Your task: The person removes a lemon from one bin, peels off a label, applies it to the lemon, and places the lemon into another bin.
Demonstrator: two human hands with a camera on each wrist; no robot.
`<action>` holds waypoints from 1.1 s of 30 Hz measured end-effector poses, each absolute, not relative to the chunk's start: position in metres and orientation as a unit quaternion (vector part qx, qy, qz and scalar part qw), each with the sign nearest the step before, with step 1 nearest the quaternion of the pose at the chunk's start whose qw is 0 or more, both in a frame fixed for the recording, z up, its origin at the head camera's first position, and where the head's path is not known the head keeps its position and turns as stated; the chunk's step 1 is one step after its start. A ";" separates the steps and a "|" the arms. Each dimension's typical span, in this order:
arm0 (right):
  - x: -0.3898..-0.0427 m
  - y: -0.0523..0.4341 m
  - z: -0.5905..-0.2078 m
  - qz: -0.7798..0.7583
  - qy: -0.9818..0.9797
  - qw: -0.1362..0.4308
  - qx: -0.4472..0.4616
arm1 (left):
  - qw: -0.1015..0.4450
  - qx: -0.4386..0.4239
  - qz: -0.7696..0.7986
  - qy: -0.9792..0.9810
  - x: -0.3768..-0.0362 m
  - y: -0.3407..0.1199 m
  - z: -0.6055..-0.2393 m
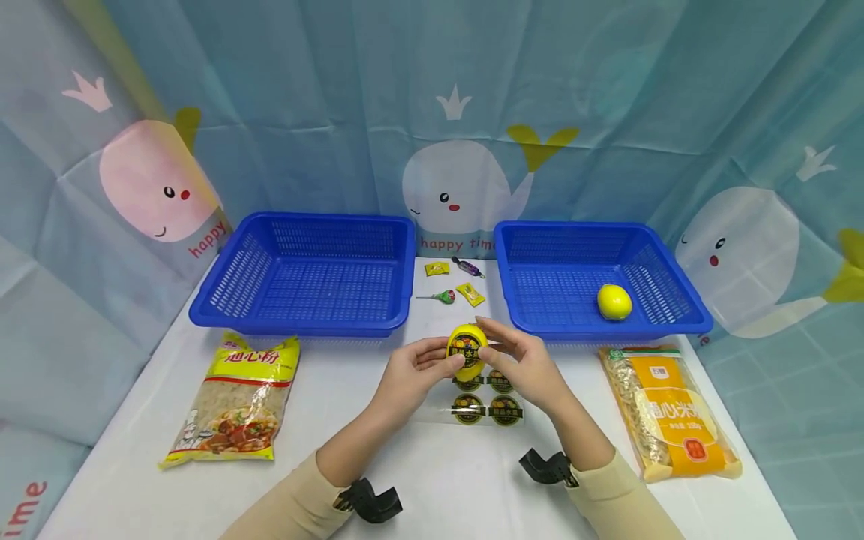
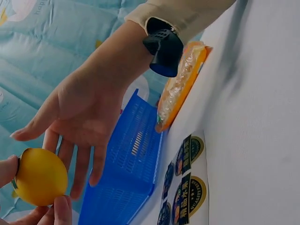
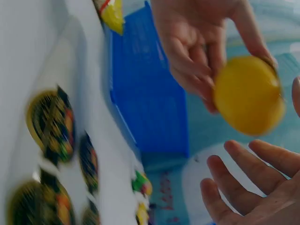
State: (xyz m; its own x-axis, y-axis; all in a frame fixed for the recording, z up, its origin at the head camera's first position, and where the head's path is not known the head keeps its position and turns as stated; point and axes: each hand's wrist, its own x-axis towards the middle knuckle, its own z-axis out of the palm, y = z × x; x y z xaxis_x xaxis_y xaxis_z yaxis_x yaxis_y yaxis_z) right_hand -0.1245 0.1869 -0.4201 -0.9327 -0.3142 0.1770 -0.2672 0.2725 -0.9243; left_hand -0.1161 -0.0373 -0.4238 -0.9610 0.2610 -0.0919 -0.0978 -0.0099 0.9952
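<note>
Sticker text is too small to read in the head view. Right wrist view is motion-blurred, so the sticker sheet (image 1: 487, 396) and candies there are smears. Both wrist views crop my hands at the frame edge. From the head view I can't tell if my right fingertips actually touch the sticker on the lemon.

My left hand (image 1: 413, 373) grips the yellow lemon (image 1: 467, 351), thumb and fingers curled round its left side, held just above the tabletop (image 1: 432, 480) over the sticker sheet. The lemon carries a dark round label facing me.

My right hand (image 1: 525, 365) sits against the lemon's right side. In the left wrist view its fingers (image 2: 75, 154) are straight and spread, thumb out, palm open behind the fruit, not wrapped round it.

A second lemon (image 1: 614, 301) lies in the right blue basket (image 1: 540, 319). The left blue basket (image 1: 202, 311) is just beyond my left hand. Between the baskets: a lollipop (image 1: 442, 297) and wrapped candies (image 1: 470, 294). Macaroni bag (image 1: 232, 401) lies on the left, orange pasta bag (image 1: 668, 412) on the right, both flat on the tabletop.
</note>
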 end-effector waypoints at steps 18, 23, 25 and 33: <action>-0.141 0.329 -0.381 -0.470 0.875 -0.115 -0.030 | 0.154 0.046 0.712 0.683 -0.118 -0.039 -0.426; -0.150 0.378 -0.378 -0.400 0.913 -0.072 0.040 | 0.152 0.040 0.711 0.686 -0.119 -0.036 -0.425; -0.154 0.395 -0.379 -0.391 0.917 -0.056 0.064 | 0.154 0.040 0.710 0.686 -0.119 -0.035 -0.424; -0.160 0.446 -0.390 -0.385 0.911 -0.034 0.148 | 0.161 0.042 0.706 0.688 -0.122 -0.033 -0.420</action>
